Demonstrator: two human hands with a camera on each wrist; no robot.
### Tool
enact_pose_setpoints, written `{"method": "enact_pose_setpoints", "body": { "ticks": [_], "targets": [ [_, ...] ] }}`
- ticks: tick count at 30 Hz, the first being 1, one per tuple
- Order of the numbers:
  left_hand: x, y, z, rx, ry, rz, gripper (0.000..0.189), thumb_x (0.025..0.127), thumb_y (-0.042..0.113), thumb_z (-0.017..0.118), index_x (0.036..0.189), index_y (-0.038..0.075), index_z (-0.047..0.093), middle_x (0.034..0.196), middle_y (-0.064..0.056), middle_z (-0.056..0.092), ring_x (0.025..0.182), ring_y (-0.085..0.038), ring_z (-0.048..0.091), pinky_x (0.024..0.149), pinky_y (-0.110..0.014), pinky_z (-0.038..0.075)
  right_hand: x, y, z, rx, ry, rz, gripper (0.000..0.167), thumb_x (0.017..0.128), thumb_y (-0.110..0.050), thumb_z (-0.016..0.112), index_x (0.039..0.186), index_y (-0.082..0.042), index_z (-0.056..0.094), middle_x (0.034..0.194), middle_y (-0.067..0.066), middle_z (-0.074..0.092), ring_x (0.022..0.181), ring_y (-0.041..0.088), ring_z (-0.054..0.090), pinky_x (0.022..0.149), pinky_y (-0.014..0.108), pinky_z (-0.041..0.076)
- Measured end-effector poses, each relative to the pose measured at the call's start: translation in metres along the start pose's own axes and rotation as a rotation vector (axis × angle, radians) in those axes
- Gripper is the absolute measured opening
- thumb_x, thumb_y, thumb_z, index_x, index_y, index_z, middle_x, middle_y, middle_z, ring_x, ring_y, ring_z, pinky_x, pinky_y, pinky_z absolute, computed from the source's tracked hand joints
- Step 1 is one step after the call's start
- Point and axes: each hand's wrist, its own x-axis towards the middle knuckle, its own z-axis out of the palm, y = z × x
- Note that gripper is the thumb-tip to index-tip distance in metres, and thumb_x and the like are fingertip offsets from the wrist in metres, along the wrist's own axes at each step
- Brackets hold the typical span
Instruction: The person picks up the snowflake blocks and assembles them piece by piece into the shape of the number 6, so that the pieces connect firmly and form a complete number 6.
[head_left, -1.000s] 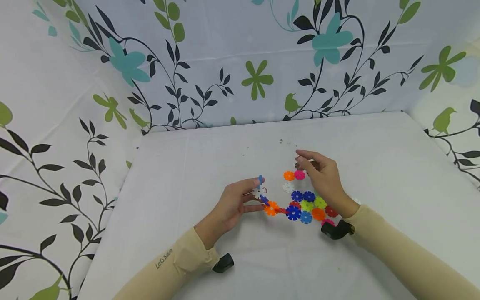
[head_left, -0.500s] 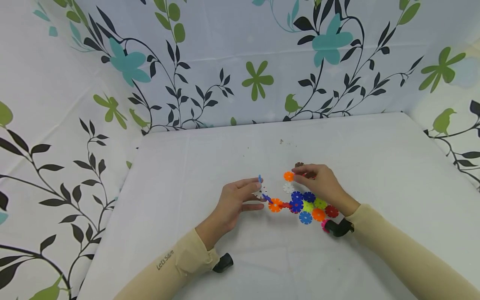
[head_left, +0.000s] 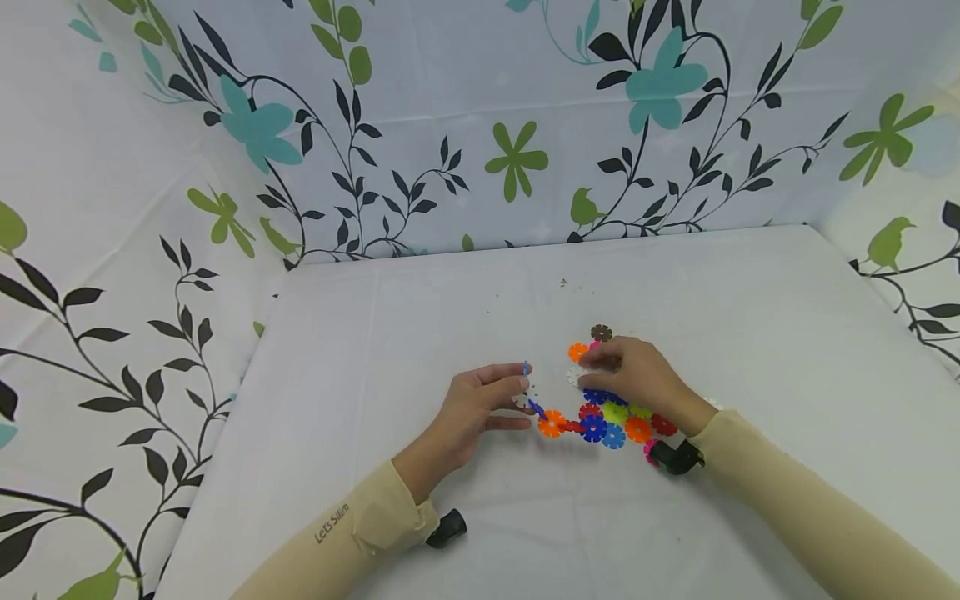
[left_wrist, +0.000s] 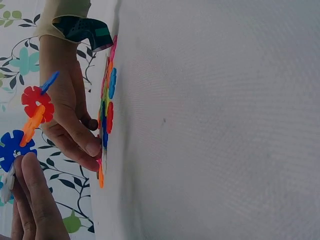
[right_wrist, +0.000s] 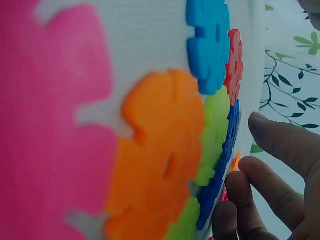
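White surface [head_left: 420, 317]: creased cover, a cluster of notched discs lying right of its middle.
Left hand [head_left: 480, 407]: thumb and fingers pinch the chain [left_wrist: 32, 125] at its left end.
Chain: raised off the surface, left of the cluster. From the hand rightward come a white link [left_wrist: 7, 187], a dark blue link, an orange link [head_left: 552, 423], a red link and a blue end link. A light blue disc [head_left: 526, 367] stands edge-on by the fingertips.
Right hand [head_left: 637, 375]: over the far part of the cluster, fingers loosely bent, thumb apart from the index finger; nearest is a loose white disc [head_left: 573, 376]. Whether it touches that disc, I cannot tell.
Cluster [head_left: 615, 414]: brown disc [head_left: 602, 332] farthest, yellow-green discs in the middle, pink disc [head_left: 649, 451] nearest.
Sleeves [head_left: 795, 483]: beige, dark lettering on the left one, a black camera [head_left: 447, 528] at each wrist.
Curtain [head_left: 420, 100]: leaf and flower print, standing beyond the surface.
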Motion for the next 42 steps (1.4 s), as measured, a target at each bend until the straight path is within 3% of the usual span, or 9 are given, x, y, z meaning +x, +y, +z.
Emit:
{"method": "enact_pose_setpoints", "body": {
  "ticks": [10, 17, 27, 32, 36, 42],
  "targets": [
    [-0.001, -0.001, 0.001, 0.054, -0.01, 0.0, 0.046, 0.095, 0.019, 0.072, 0.134, -0.003, 0.062, 0.115, -0.018, 0.07, 0.088, -0.023, 0.07, 0.079, -0.041, 0.06, 0.001, -0.002, 0.001, -0.056, -0.007, -0.004, 0.034, 0.083, -0.031, 0.085, 0.11, -0.012, 0.077, 0.104, 0.003, 0.069, 0.099, 0.025, 0.063, 0.085, 0.043, 0.056],
    [-0.002, 0.002, 0.004, 0.075, -0.017, 0.037, 0.042, 0.095, 0.018, 0.073, 0.132, 0.0, 0.064, 0.118, -0.026, 0.067, 0.088, -0.022, 0.068, 0.079, -0.042, 0.06, 0.003, -0.001, 0.002, -0.078, -0.02, -0.002, 0.034, 0.082, -0.03, 0.086, 0.11, -0.012, 0.077, 0.104, 0.003, 0.069, 0.099, 0.025, 0.062, 0.083, 0.041, 0.056],
    [-0.002, 0.006, 0.007, 0.068, -0.009, 0.04, 0.04, 0.095, 0.018, 0.073, 0.13, 0.001, 0.066, 0.12, -0.026, 0.066, 0.089, -0.022, 0.068, 0.078, -0.042, 0.06, 0.005, -0.001, 0.005, -0.017, -0.054, -0.008, 0.031, 0.081, -0.022, 0.087, 0.108, -0.012, 0.074, 0.101, 0.001, 0.069, 0.097, 0.023, 0.064, 0.086, 0.039, 0.057],
    [-0.002, 0.003, 0.004, 0.07, -0.021, 0.036, 0.046, 0.095, 0.02, 0.072, 0.133, -0.003, 0.063, 0.12, -0.026, 0.066, 0.09, -0.022, 0.068, 0.079, -0.041, 0.06, 0.005, -0.002, 0.005, 0.005, -0.045, -0.02, 0.028, 0.082, -0.02, 0.086, 0.104, -0.012, 0.07, 0.092, 0.0, 0.066, 0.088, 0.021, 0.062, 0.078, 0.034, 0.056],
    [-0.002, 0.002, 0.004, 0.072, -0.026, 0.033, 0.047, 0.095, 0.021, 0.072, 0.133, -0.004, 0.062, 0.119, -0.027, 0.066, 0.089, -0.021, 0.068, 0.079, -0.041, 0.06, 0.004, -0.003, 0.004, 0.05, -0.032, -0.049, 0.023, 0.086, -0.021, 0.083, 0.101, -0.011, 0.07, 0.086, 0.0, 0.065, 0.082, 0.019, 0.061, 0.073, 0.031, 0.054],
    [-0.002, 0.001, 0.006, 0.087, -0.018, 0.05, 0.04, 0.093, 0.018, 0.075, 0.129, 0.0, 0.068, 0.111, -0.022, 0.07, 0.088, -0.022, 0.068, 0.078, -0.042, 0.06, 0.002, -0.012, 0.0, 0.156, -0.012, -0.142, 0.021, 0.091, -0.022, 0.078, 0.108, -0.01, 0.071, 0.092, -0.002, 0.071, 0.086, 0.017, 0.065, 0.077, 0.03, 0.056]
  ]
}}
